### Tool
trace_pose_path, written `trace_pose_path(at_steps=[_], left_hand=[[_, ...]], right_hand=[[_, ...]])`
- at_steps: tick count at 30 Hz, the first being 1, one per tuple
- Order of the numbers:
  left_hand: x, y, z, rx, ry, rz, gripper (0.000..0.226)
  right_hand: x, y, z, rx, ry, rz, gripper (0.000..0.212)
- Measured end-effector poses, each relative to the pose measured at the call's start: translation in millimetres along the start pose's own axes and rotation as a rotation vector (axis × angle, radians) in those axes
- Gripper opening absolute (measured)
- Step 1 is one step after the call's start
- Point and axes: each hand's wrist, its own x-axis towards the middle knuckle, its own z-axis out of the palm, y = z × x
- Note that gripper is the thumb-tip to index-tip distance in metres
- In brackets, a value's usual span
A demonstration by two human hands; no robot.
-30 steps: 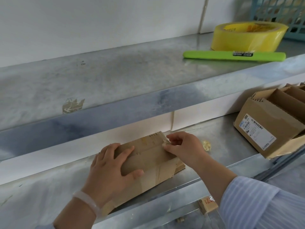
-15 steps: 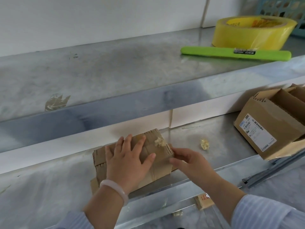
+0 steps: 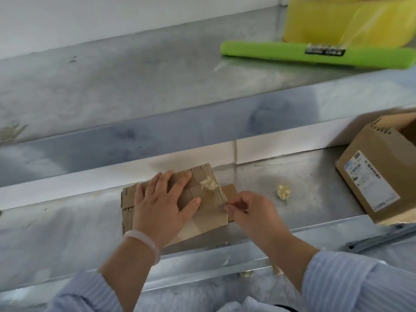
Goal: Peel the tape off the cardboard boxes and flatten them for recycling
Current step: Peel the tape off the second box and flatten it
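Pressing down with fingers spread, a person's left hand (image 3: pixel 162 206) pins a flattened brown cardboard box (image 3: pixel 209 218) to the lower steel shelf (image 3: pixel 315 176), seen from the head camera. The right hand (image 3: pixel 252 210), thumb and forefinger closed together, pinches the box's right edge. A crumpled tape wad (image 3: pixel 209 183) sits on the box; a second tape wad (image 3: pixel 283 192) lies nearby on the shelf. An open labelled cardboard carton (image 3: pixel 373 183) stands well apart at right.

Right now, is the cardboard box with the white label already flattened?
No, the labelled box stands in its full box shape at the right end of the lower shelf, with its top flaps open.
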Motion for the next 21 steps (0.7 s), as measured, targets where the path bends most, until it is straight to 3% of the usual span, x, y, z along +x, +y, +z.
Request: trace_pose_path(at_steps=[4, 8, 11, 14, 17, 21], left_hand=[[0.4, 1.5, 0.6, 0.017, 0.018, -0.011, 0.069], [-0.4, 1.5, 0.6, 0.016, 0.019, -0.011, 0.070], [-2.1, 1.7, -0.2, 0.012, 0.020, -0.010, 0.070], [-2.6, 1.5, -0.8, 0.004, 0.008, -0.009, 0.072], [-2.2, 1.3, -0.9, 0.003, -0.004, -0.007, 0.074], [-3.0, 1.3, -1.2, 0.000, -0.003, -0.010, 0.074]], right_hand=[[5.1, 1.6, -1.7, -0.050, -0.128, 0.001, 0.016], [8.5, -4.1, -11.5, 0.661, -0.362, 0.265, 0.013], [13.5, -8.4, -22.2, 0.826, -0.409, 0.268, 0.019], [25.6, -13.2, -29.0, 0.595, -0.326, 0.148, 0.022], [38.8, -18.0, -31.1, 0.293, -0.164, 0.027, 0.012], [45.5, -22.2, -23.0, 0.147, -0.068, -0.078, 0.016]])
